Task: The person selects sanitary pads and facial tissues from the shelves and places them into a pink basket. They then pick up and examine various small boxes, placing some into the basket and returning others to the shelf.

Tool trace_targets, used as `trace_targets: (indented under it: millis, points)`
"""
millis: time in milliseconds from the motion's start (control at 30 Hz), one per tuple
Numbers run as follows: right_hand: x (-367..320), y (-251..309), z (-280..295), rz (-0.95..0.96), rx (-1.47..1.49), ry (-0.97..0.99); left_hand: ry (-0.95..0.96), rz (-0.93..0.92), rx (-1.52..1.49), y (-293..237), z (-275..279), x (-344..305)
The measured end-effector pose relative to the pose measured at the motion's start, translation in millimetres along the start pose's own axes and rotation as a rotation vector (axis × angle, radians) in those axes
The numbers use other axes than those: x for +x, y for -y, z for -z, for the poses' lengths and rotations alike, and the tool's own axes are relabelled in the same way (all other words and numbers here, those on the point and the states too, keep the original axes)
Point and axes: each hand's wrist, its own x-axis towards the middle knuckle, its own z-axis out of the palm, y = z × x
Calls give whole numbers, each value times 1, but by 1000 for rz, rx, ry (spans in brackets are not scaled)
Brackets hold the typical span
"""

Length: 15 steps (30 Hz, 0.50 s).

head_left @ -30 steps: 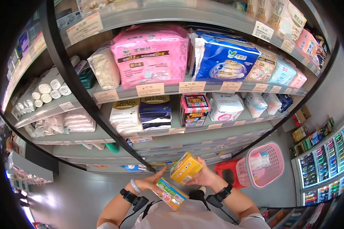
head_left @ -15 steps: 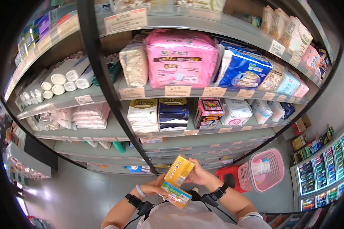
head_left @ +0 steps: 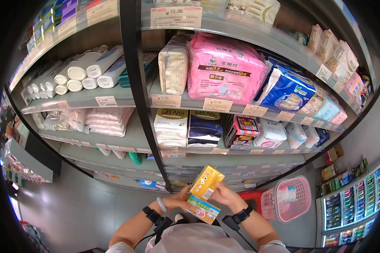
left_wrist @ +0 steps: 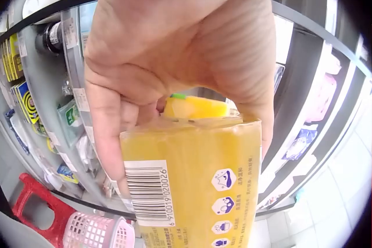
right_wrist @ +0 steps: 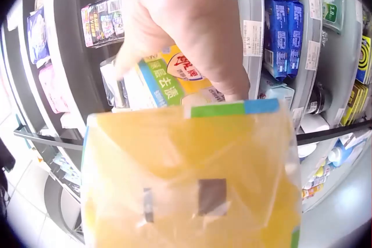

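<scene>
Both hands hold yellow, film-wrapped laundry soap packs close in front of the body. The left hand (head_left: 179, 199) grips the lower pack (head_left: 203, 211), whose green and yellow printed front faces up. Its barcode side (left_wrist: 192, 161) fills the left wrist view, with thumb and fingers along its edges. The right hand (head_left: 226, 195) pinches the upper pack (head_left: 204, 180) by its side, with icons and a barcode facing up. In the right wrist view, that pack's green and yellow front (right_wrist: 174, 76) shows beyond the wrapped end of the lower pack (right_wrist: 186, 149).
Shelves ahead carry a pink pack (head_left: 226, 69), a blue pack (head_left: 287, 90) and white bottles (head_left: 82, 69), with price tags along the edges. A pink basket (head_left: 268, 204) stands by a red stool (head_left: 250, 195) at the right. Drink coolers (head_left: 354, 206) lie farther right.
The head view has turned left, so the shelves sit farther right in it. The right hand has turned its soap pack, bringing it close against the left hand's pack.
</scene>
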Motion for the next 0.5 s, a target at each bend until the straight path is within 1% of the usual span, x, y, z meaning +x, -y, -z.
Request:
trace_targets:
  millis: [33,67,133,167,233,267,300,333,367,400,433,467,500]
  points:
    - [1,-1,3,-6,-62,-126,3,39,14,3,3,3]
    - [3,2,3,-11,-62,-127,1,39,9,5,6,3]
    - [10,15,6,-50,-211,-333,25,136,7,9,11,2]
    - [11,29,-6,-101,-361,-477,26,139,0,10,13,-1]
    - [18,45,4,50,-712,-510,-3,103,77,9,17,-13]
    - [21,54,11,57,-917,-603,-2,106,69,8,19,-20]
    - [25,63,19,66,-1126,-692,-37,65,60,5,20,-29]
    - [30,69,28,59,-1128,-690,-72,24,52,1,18,-37]
    - [36,73,38,148,-1145,-682,-169,-4,56,-10,8,-49]
    - [42,78,41,238,-1160,-670,-172,-6,50,-6,11,-53]
    - [47,83,44,232,-1161,-664,-191,-62,14,2,15,-60]
    - [53,88,45,136,-1205,-666,-212,-118,-22,6,18,-66]
    - [58,91,45,40,-1247,-665,-253,-95,-30,7,19,-73]
